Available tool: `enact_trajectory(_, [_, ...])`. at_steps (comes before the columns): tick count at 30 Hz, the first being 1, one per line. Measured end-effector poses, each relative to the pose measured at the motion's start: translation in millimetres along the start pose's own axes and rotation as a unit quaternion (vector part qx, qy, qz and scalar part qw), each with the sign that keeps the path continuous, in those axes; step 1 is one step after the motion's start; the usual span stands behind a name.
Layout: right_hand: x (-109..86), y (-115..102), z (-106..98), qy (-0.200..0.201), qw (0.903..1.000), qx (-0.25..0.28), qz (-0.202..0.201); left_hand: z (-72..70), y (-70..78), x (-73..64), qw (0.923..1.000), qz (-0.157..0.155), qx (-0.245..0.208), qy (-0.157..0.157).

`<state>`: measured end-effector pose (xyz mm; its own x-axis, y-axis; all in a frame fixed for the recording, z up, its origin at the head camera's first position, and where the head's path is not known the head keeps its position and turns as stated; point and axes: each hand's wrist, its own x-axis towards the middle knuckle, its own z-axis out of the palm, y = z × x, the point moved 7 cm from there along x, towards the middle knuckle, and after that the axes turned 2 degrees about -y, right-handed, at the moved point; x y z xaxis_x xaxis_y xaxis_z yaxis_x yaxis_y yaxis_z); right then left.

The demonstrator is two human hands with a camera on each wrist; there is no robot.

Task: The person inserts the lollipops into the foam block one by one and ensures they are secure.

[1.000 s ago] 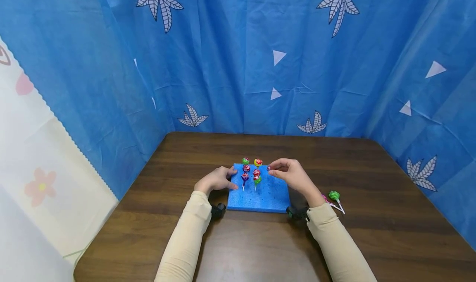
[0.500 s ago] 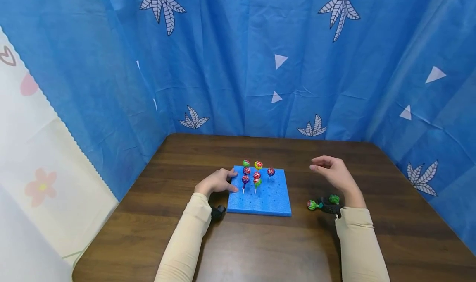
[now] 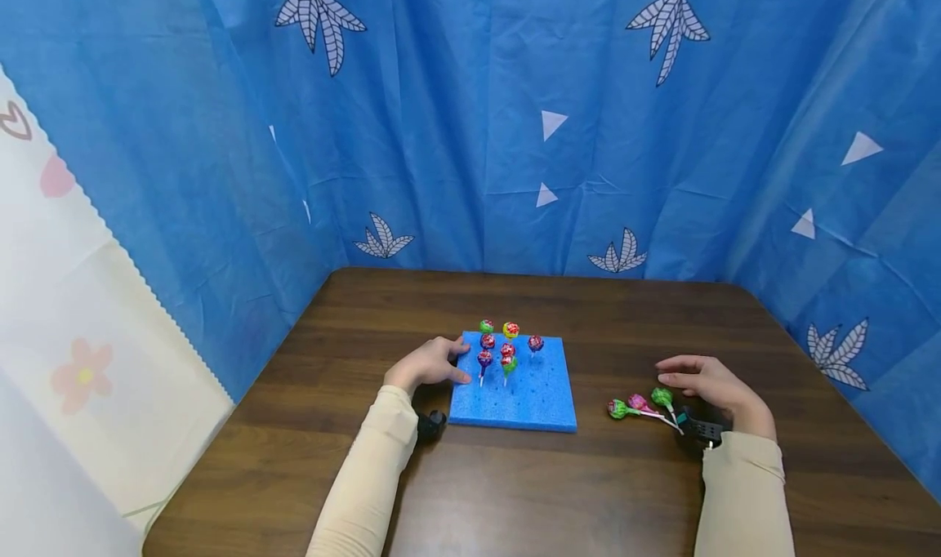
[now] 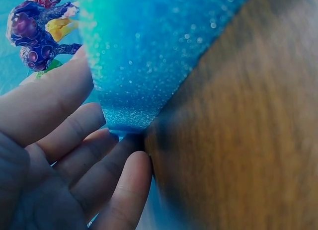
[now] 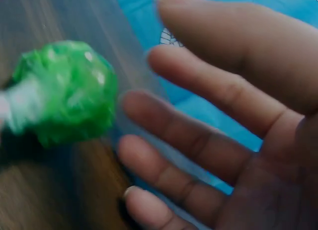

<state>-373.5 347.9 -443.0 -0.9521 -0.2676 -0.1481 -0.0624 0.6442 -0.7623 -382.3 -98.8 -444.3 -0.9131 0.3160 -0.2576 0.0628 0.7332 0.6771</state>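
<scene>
My left hand [image 3: 429,363] rests against the left edge of a blue foam board [image 3: 540,406]. In the left wrist view its fairly straight fingers [image 4: 126,190] lie along the board's side, and the thumb reaches the top. Several wrapped lollipops stand in the board, among them a purple one [image 3: 484,358], a yellow-and-red one [image 3: 510,329] and a dark one [image 3: 535,343] set apart on the right. My right hand [image 3: 713,384] hovers with relaxed, spread fingers beside a green lollipop [image 3: 662,397] on the table, holding nothing. The right wrist view shows that green wrapper [image 5: 74,91] close to the fingertips.
Beside the green lollipop lie a pink lollipop [image 3: 638,402] and a red-and-green one [image 3: 619,409], their sticks crossing. Small holes dot the foam board. A brown wooden table [image 3: 529,500] carries everything, with a blue curtain [image 3: 456,132] behind it. Black wrist cameras sit under both wrists.
My right hand has let go of the dark lollipop, which now stands in the board. It has moved right and down to the loose lollipops. The left hand stays at the board's edge.
</scene>
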Motion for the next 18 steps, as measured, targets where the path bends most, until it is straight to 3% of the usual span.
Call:
enact_trajectory(12, [-4.0, -3, 8, -0.085, 0.9958, -0.028, -0.018, 1.0, 0.0, -1.6, 1.0000, 0.007, 0.007, 0.001])
enact_trajectory(18, [-1.4, -5, 13, -0.099, 0.9942, -0.030, -0.029, 1.8, -0.3, 1.3, 0.9999, 0.011, 0.009, 0.000])
